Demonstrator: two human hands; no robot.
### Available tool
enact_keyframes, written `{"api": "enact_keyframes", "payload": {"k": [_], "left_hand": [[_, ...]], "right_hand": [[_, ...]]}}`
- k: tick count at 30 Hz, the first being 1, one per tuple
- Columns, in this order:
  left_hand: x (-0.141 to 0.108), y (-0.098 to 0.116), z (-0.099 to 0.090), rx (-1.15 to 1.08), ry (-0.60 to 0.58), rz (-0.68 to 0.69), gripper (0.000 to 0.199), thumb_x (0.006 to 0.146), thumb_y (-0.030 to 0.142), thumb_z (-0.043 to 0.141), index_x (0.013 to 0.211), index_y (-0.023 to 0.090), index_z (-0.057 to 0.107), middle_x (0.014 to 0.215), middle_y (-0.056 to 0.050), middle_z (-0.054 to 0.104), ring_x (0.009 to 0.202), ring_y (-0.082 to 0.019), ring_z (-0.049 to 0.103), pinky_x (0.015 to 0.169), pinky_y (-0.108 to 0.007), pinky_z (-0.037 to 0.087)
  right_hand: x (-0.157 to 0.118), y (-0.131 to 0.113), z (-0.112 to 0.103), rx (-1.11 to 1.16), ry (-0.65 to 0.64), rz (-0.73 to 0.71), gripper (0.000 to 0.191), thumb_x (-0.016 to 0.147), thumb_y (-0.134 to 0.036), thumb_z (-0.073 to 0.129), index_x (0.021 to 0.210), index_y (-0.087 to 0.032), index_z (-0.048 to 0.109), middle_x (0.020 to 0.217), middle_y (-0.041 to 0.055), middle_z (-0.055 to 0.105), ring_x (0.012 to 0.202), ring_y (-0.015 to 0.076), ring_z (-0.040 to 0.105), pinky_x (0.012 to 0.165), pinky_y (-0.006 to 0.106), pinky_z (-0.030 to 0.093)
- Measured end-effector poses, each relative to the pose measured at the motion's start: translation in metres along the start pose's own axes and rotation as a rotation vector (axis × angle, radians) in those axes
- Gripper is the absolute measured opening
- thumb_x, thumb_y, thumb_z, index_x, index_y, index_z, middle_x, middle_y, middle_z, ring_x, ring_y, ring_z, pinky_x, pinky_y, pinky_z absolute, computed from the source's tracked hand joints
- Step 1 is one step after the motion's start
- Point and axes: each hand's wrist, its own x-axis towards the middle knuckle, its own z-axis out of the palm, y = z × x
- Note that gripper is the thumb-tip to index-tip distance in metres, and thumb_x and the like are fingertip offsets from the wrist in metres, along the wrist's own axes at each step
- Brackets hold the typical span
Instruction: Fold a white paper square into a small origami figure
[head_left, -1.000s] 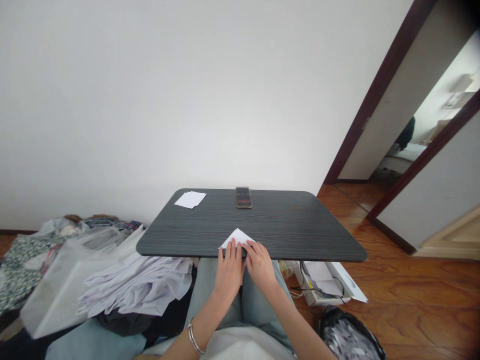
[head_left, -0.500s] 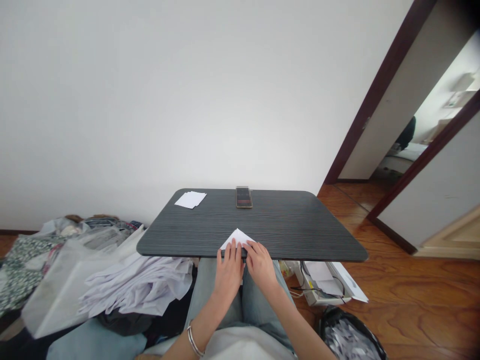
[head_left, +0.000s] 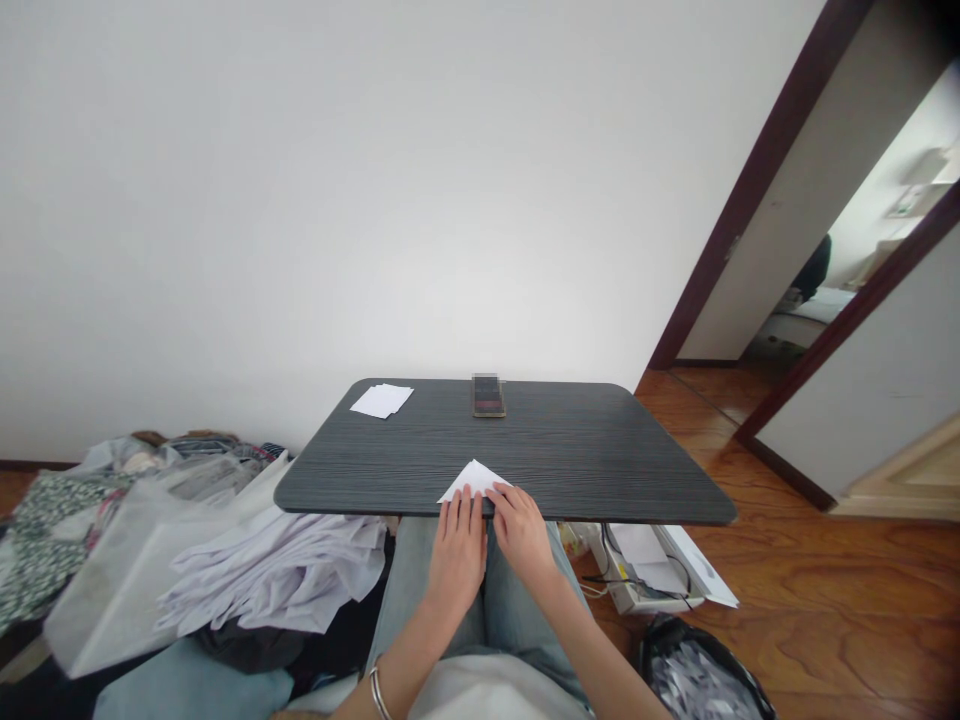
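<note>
A white sheet of paper folded into a triangle (head_left: 474,477) lies at the table's near edge, its point facing away from me. My left hand (head_left: 458,535) rests its outstretched fingertips on the near edge of the folded paper. On the paper's right side, my right hand (head_left: 517,522) presses with its fingers, which are bent and partly hidden. Both hands sit close together, and their palms hang over the edge of the dark wood-grain table (head_left: 585,450).
Several white paper sheets (head_left: 382,400) lie at the table's back left, and a phone (head_left: 488,396) at its back middle. Left of my legs are heaped clothes (head_left: 277,570). On the floor at right stand a box with cables (head_left: 645,570) and a black bag (head_left: 705,675).
My left hand's fingers have drawn together and straightened along the paper's near edge. The right hand stays almost in place, and the paper has barely moved.
</note>
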Motion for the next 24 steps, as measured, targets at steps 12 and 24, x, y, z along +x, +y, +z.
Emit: {"api": "enact_keyframes", "payload": {"k": [12,24], "left_hand": [[0.022,-0.049,-0.026,-0.238,0.022,-0.089,0.019,0.087,0.02,0.041,0.092,0.019,0.059,0.086,-0.005,0.06,0.082,-0.019,0.054,0.074,-0.033,0.043],[0.025,-0.068,-0.017,-0.384,-0.002,0.18,0.02,0.086,0.012,0.041,0.093,0.018,0.058,0.088,-0.004,0.06,0.083,-0.017,0.055,0.075,-0.031,0.047]], "right_hand": [[-0.008,0.007,-0.011,0.133,0.056,0.041,0.032,0.081,-0.007,0.04,0.101,-0.018,0.062,0.1,0.0096,0.063,0.095,0.0212,0.055,0.081,0.037,0.043],[0.005,0.024,-0.02,0.206,0.059,0.25,0.031,0.08,-0.017,0.045,0.107,-0.014,0.059,0.105,0.0118,0.062,0.098,0.025,0.054,0.087,0.041,0.042]]}}
